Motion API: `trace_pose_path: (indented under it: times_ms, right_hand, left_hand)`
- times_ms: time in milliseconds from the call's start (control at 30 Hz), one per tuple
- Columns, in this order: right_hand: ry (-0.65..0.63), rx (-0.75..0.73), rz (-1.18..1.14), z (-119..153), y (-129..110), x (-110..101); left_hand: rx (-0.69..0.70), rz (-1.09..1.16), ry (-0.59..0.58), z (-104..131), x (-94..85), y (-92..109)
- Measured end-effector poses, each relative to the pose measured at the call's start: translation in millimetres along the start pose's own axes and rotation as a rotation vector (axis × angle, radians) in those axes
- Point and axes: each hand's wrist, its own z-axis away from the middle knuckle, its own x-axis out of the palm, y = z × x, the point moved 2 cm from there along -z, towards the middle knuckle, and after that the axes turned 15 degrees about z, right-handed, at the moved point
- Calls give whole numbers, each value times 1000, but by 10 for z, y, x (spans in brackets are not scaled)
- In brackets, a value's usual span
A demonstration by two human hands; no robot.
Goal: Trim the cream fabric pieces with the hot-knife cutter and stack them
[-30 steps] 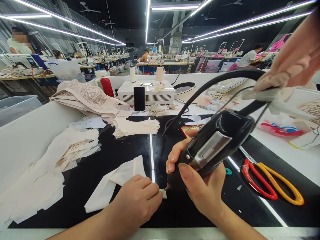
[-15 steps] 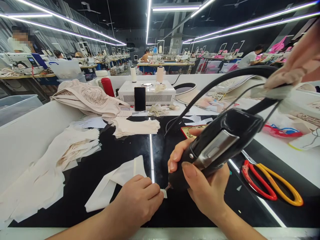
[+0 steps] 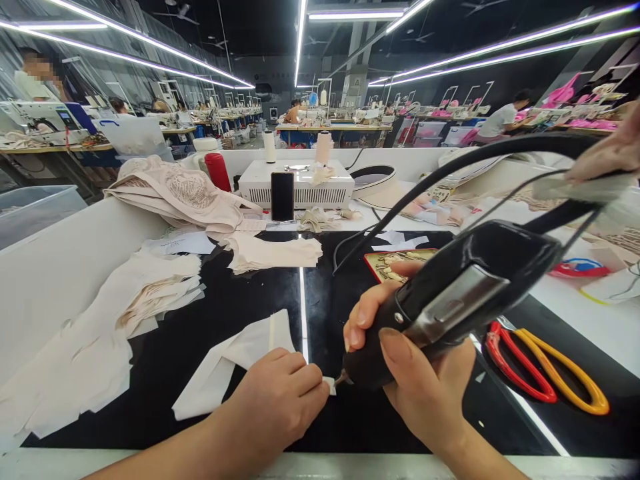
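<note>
My left hand (image 3: 283, 400) is closed on a cream fabric piece (image 3: 255, 340) lying folded on the black work surface, its fingers pinching a strip whose small end pokes out past the fingertips. My right hand (image 3: 410, 360) wraps round a black corded handheld power tool (image 3: 480, 267) with a silver lever panel on its side. The tool slants down to the left, and its narrow metal tip is at the strip's end; whether it touches is too small to tell. The thick black cable (image 3: 430, 170) arches from the tool's upper end to the right.
Scissors (image 3: 545, 367) with red and orange handles lie right of my right hand. Stacked cream fabric pieces (image 3: 95, 333) spread along the left. Behind stand a phone (image 3: 283, 197), a white vented box (image 3: 250, 180) and a small red-rimmed tray (image 3: 373, 267). Lace bra pieces (image 3: 175, 190) are heaped back left.
The power tool has tilted further over and shifted slightly right with my right hand, its tip sliding a little outward. My left hand keeps its hold on the fabric almost unmoved.
</note>
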Motion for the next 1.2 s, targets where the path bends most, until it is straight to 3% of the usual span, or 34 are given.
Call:
trace_pose_path:
  times_ms: [267, 600, 733, 1200]
  right_hand:
    - [-10, -8, 6, 67, 8, 6]
    - [-86, 2, 53, 97, 52, -85]
    - [-53, -1, 32, 80, 18, -65]
    - [-41, -10, 88, 19, -30, -58]
  left_hand:
    - [-14, 45, -8, -1, -15, -5]
    - [-25, 71, -11, 196, -35, -192]
    - [-38, 61, -1, 216, -92, -229]
    - [-66, 49, -2, 239, -90, -197]
